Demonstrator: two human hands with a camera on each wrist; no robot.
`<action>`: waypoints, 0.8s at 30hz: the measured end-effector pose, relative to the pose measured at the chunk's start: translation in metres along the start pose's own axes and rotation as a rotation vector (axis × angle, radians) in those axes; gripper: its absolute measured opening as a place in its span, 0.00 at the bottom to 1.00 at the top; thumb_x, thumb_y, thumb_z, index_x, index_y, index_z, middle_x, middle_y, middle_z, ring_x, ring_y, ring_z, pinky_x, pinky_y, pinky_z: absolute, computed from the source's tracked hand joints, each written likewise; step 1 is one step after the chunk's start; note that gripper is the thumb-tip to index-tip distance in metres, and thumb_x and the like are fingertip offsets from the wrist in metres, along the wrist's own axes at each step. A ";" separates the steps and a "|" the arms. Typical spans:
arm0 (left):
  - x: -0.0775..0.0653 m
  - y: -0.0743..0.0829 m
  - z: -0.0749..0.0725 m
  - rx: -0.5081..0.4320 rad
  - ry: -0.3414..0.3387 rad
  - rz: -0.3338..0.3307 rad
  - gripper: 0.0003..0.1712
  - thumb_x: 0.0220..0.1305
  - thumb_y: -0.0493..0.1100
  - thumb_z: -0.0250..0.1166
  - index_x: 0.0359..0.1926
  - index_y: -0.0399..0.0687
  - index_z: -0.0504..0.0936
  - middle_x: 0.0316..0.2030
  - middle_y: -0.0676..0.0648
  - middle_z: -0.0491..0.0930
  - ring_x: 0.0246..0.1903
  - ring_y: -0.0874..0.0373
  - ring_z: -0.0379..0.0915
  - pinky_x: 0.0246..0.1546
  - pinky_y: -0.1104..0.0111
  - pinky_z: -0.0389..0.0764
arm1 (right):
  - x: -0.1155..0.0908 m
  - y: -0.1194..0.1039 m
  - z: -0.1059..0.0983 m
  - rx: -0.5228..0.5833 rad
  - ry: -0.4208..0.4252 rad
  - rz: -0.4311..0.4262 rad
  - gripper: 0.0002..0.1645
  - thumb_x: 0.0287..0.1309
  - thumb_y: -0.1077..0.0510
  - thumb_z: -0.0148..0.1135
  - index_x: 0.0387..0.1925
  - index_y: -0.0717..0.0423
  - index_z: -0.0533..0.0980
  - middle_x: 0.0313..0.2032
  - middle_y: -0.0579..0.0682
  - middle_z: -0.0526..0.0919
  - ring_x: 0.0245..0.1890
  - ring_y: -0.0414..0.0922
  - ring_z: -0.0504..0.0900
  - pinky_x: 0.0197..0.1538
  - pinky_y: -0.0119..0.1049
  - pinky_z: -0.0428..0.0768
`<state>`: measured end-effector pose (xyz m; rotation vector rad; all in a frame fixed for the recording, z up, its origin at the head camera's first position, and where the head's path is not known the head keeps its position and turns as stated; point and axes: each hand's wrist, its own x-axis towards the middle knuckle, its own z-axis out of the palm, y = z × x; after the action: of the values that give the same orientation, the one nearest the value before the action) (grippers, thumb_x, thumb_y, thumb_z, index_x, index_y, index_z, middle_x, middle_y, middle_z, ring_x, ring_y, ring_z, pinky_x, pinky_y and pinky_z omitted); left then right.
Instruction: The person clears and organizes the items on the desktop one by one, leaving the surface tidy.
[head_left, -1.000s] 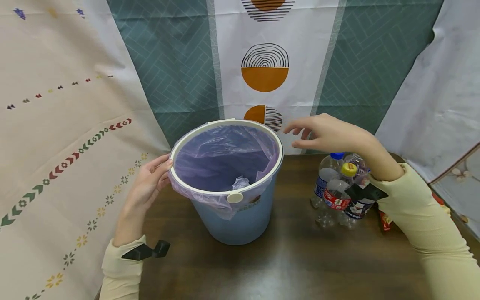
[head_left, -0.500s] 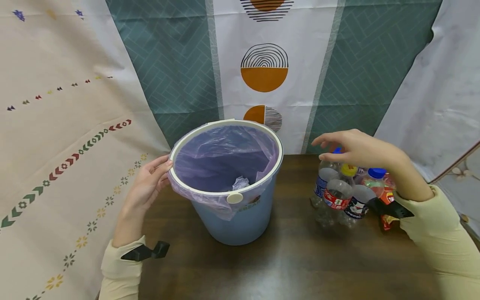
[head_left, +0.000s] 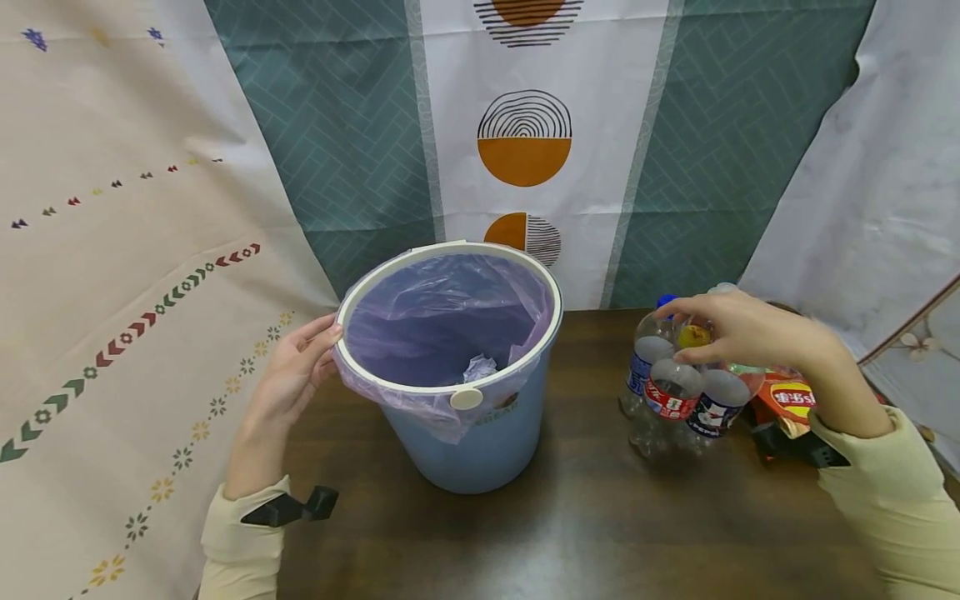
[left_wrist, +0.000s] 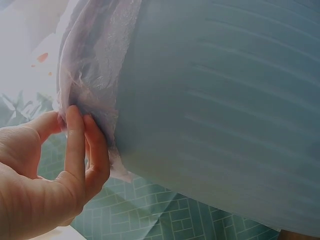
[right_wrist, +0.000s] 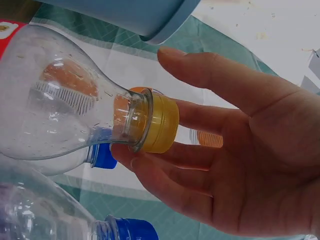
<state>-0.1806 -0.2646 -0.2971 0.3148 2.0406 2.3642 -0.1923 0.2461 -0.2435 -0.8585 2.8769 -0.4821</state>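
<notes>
A light-blue trash bin [head_left: 472, 454] with a white rim stands upright, lined with a translucent purple bag [head_left: 457, 279]. Inside lies a crumpled white wad [head_left: 480, 367]. My left hand [head_left: 281, 387] pinches the bin's left rim and bag edge between thumb and fingers. To the right, my right hand [head_left: 757, 325] is over a group of plastic bottles, nearest a clear bottle with a red label [head_left: 672, 400] and a yellow cap [right_wrist: 164, 125]. In the right wrist view its fingers are extended behind the cap, while the thumb stays apart from it.
Close by stand a blue-labelled bottle [head_left: 640, 372] and a Pepsi bottle [head_left: 711, 415]. A red snack packet [head_left: 787, 400] lies behind the right wrist. Brown tabletop [head_left: 555, 533] extends in front, and patterned cloth [head_left: 360, 125] hangs at the back and sides.
My right hand has moved right and down from near the bin's rim to the yellow-capped bottle. My left hand stays on the rim.
</notes>
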 end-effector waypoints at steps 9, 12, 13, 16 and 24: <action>0.000 -0.001 0.001 0.003 -0.003 0.014 0.21 0.66 0.37 0.52 0.57 0.32 0.62 0.37 0.52 0.81 0.31 0.66 0.80 0.31 0.78 0.81 | -0.006 0.005 0.009 0.019 -0.002 0.035 0.33 0.44 0.54 0.70 0.54 0.51 0.70 0.37 0.48 0.78 0.30 0.37 0.78 0.31 0.24 0.78; 0.000 -0.001 0.000 -0.015 -0.007 0.014 0.18 0.66 0.36 0.51 0.55 0.35 0.65 0.38 0.51 0.81 0.32 0.66 0.80 0.32 0.78 0.81 | -0.006 0.007 0.014 0.038 0.023 0.040 0.32 0.45 0.55 0.69 0.54 0.53 0.69 0.36 0.49 0.78 0.30 0.38 0.78 0.32 0.24 0.79; 0.000 -0.001 0.000 -0.020 -0.007 0.016 0.16 0.66 0.36 0.51 0.54 0.37 0.66 0.38 0.51 0.81 0.32 0.66 0.80 0.32 0.78 0.81 | -0.005 0.007 0.016 0.036 0.035 0.043 0.31 0.46 0.55 0.69 0.53 0.54 0.69 0.35 0.49 0.78 0.30 0.38 0.78 0.32 0.24 0.79; 0.000 -0.002 0.000 -0.047 -0.005 0.015 0.13 0.66 0.35 0.51 0.51 0.40 0.69 0.38 0.51 0.81 0.32 0.66 0.80 0.32 0.79 0.81 | -0.002 0.007 0.021 0.029 0.074 0.051 0.30 0.46 0.54 0.69 0.51 0.56 0.69 0.34 0.49 0.78 0.30 0.39 0.76 0.32 0.26 0.80; 0.000 -0.001 0.000 -0.035 0.004 -0.003 0.11 0.66 0.37 0.53 0.49 0.44 0.70 0.36 0.52 0.81 0.31 0.66 0.80 0.31 0.79 0.81 | 0.002 0.006 0.035 0.003 0.140 0.072 0.26 0.46 0.49 0.69 0.43 0.58 0.71 0.27 0.47 0.74 0.24 0.38 0.70 0.26 0.28 0.73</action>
<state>-0.1809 -0.2640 -0.2982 0.3072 1.9968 2.3977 -0.1905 0.2397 -0.2788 -0.7455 3.0202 -0.5606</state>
